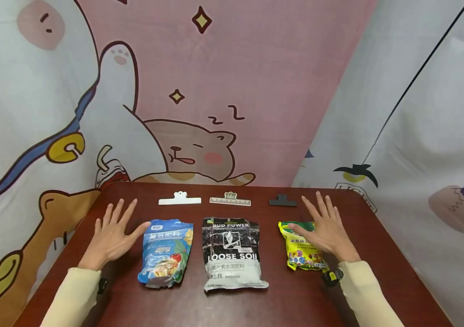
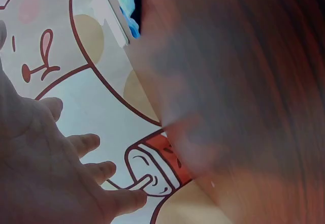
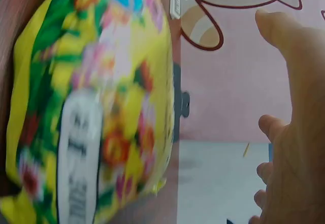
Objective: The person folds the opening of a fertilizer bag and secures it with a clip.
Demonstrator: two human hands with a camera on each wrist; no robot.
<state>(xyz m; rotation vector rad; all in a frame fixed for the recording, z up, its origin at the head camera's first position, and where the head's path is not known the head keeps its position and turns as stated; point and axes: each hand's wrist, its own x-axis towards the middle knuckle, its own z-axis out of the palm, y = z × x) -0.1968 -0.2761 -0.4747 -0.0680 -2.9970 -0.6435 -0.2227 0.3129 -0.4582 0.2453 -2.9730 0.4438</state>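
Note:
My left hand [image 1: 111,238] is spread with straight fingers, to the left of a blue bag [image 1: 165,254] printed with vegetables; its thumb tip overlaps the bag's upper edge in the head view, and contact cannot be judged. In the left wrist view the fingers [image 2: 99,172] hold nothing. My right hand [image 1: 327,230], also spread, hovers over the upper right of a yellow flower-printed bag [image 1: 303,255] and partly hides it. That bag [image 3: 101,66] fills the left of the right wrist view, apart from the hand. Between them lies a black and white bag [image 1: 232,254] marked "LOOSE SOIL".
Along the back of the dark red table [image 1: 232,313] lie three wide clips: a white clip [image 1: 180,200], a patterned clip [image 1: 230,200] and a dark grey clip [image 1: 283,201]. A cartoon-printed cloth [image 1: 281,91] hangs behind the table and at its sides.

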